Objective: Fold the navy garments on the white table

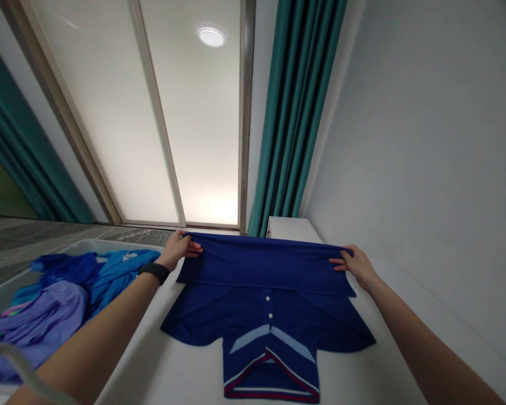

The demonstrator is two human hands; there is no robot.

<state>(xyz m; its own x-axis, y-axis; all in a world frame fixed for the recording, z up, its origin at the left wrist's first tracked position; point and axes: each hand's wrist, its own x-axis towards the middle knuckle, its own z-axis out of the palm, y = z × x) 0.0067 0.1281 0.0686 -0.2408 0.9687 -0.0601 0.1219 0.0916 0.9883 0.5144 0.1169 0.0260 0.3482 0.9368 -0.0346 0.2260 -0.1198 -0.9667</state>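
Observation:
A navy polo shirt (253,315) lies on a white surface, its striped collar toward me and two white buttons showing. Its far part is doubled back over the body as a straight band. My left hand (179,251) pinches the band's far left corner, with a dark wristband on that wrist. At the far right corner, my right hand (354,265) pinches the same cloth between thumb and fingers. The far edge is stretched straight between both hands. Short sleeves spread out to either side.
To the left stands a translucent bin (96,244) heaped with blue and purple clothes (63,304). A small white cabinet (293,226) is behind the shirt, beside a green curtain (299,112). Frosted sliding doors (194,129) rise at the back; a white wall (425,140) is on the right.

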